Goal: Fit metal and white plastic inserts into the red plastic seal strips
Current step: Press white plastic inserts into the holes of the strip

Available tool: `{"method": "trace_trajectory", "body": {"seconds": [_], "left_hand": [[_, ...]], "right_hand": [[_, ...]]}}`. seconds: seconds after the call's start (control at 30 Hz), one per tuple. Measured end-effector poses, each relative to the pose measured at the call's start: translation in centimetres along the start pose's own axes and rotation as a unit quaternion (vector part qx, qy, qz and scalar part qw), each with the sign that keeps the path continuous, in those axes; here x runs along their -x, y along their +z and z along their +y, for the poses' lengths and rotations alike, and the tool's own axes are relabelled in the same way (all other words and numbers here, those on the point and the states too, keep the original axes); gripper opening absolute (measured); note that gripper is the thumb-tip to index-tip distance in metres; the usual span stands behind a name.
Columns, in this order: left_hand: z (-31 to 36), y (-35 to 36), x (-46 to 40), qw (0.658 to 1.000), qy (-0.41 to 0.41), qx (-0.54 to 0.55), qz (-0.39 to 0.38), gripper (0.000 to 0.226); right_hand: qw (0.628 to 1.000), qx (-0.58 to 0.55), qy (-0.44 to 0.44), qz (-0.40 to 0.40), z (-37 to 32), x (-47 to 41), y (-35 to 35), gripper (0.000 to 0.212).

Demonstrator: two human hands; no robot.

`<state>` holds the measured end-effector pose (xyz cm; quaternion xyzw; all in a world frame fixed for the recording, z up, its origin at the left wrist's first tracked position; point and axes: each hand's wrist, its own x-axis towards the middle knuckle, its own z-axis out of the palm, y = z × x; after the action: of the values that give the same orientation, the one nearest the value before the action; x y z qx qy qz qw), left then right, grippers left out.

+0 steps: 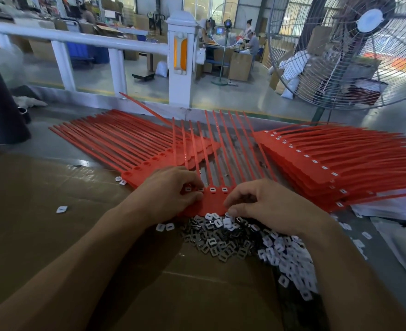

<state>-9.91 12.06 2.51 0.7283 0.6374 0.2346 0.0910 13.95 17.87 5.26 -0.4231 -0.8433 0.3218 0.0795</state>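
Observation:
A red seal strip set (213,201) lies in front of me, its tails fanning away; white inserts sit in several of its heads. My left hand (170,192) pinches the strip's left heads, fingers curled over a white insert. My right hand (264,201) curls at the strip's right edge, fingertips at the pile's top; what they hold is hidden. Grey metal inserts (218,244) and white plastic inserts (290,261) lie heaped below the strip. A stack of red strips without inserts (125,144) lies to the left, one with white inserts (328,163) to the right.
Brown cardboard (53,235) covers the table. Loose white inserts (61,209) lie on it. A white railing (180,58) runs behind the table. A big floor fan (355,51) stands at the back right. White plastic bags (400,225) lie at the right edge.

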Motion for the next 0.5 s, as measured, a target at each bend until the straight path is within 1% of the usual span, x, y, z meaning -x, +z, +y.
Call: {"method": "trace_trajectory", "body": {"seconds": [0.1,0.17,0.3,0.5], "left_hand": [[0.01,0.06,-0.05,1.0,0.004,-0.011,-0.003,0.027],[0.04,0.03,0.04,1.0,0.007,-0.011,0.0,0.027],[0.18,-0.11,0.1,1.0,0.013,-0.01,0.009,0.026],[0.23,-0.23,0.23,1.0,0.012,-0.005,0.006,0.025]], "right_hand": [[1.0,-0.002,0.0,-0.024,0.21,0.02,-0.09,0.018],[1.0,0.004,-0.009,-0.022,0.27,-0.03,0.08,0.019],[1.0,0.016,-0.018,-0.011,0.28,-0.27,0.21,0.016],[1.0,-0.004,-0.005,0.002,0.56,-0.38,0.28,0.01]]}}
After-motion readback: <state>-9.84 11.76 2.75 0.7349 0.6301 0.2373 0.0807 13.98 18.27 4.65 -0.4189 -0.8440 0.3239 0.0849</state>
